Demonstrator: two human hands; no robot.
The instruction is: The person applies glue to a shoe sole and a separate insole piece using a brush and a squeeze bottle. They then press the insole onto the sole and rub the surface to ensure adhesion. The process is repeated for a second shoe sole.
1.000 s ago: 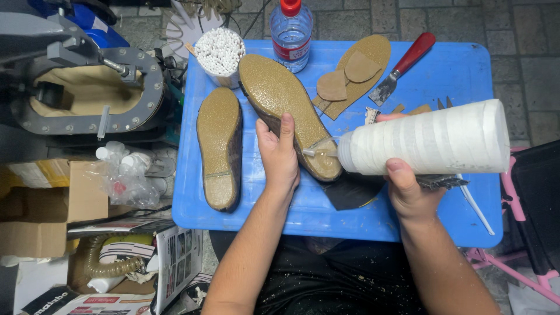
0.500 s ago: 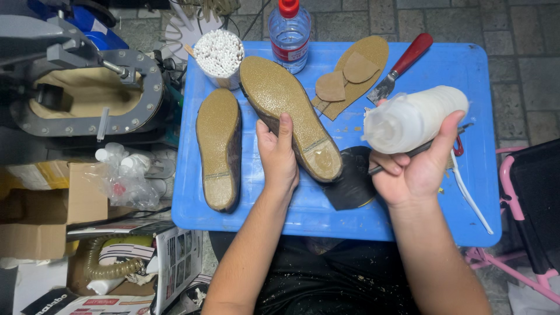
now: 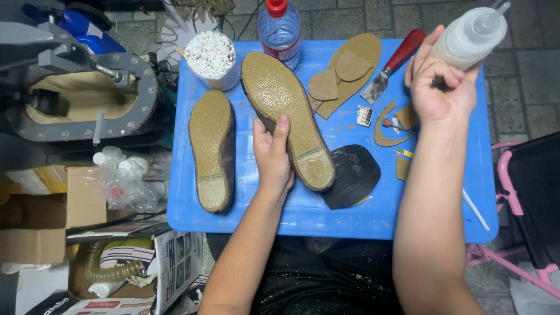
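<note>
Bottle (image 3: 466, 38) now raised, far right

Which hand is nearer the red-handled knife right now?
Right. The right hand, holding the squeeze bottle, sits just beside the red-handled knife. The left hand is farther off, on the upturned shoe sole.

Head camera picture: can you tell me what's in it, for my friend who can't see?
A person's left hand holds a shoe sole-up on a blue table, while the right hand lifts a white squeeze bottle above the far right corner. A second shoe lies sole-up to the left, with a cup of cotton swabs, a water bottle and a red-handled knife behind.
</note>
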